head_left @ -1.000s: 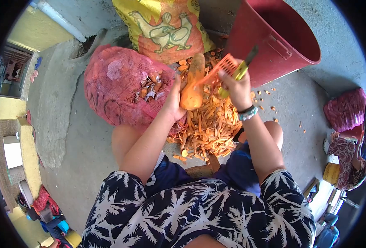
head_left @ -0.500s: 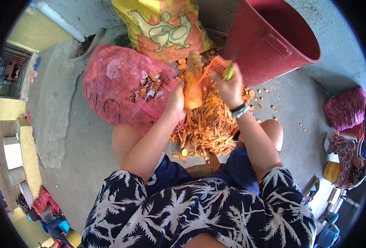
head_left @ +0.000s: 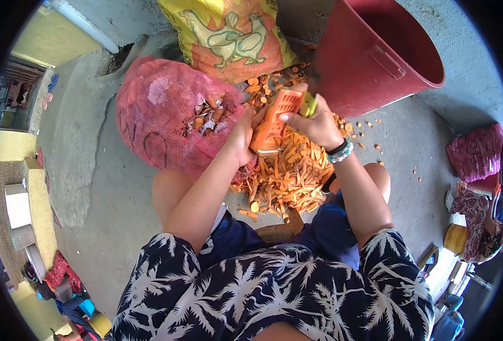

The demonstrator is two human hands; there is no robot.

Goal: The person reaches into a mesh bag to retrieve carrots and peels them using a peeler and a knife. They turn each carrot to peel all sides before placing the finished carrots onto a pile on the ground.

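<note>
My left hand is wrapped round a thick carrot, now mostly hidden behind the tool and fingers. In my right hand is an orange plastic peeler with rows of slots and a yellow-green part near my fingers. Its blade end lies over the lower end of the carrot, beside my left fingers. Below both hands spreads a heap of orange peelings on the floor.
A pink mesh sack with brownish scraps showing slumps at left. Behind stand a yellow and orange sack printed with chickens and a tall red bin. Carrot end slices dot the concrete floor. A purple sack lies at far right.
The peeler has come down and left onto the carrot, its slotted face turned up toward me. The carrot, plainly seen before, is now largely covered.
</note>
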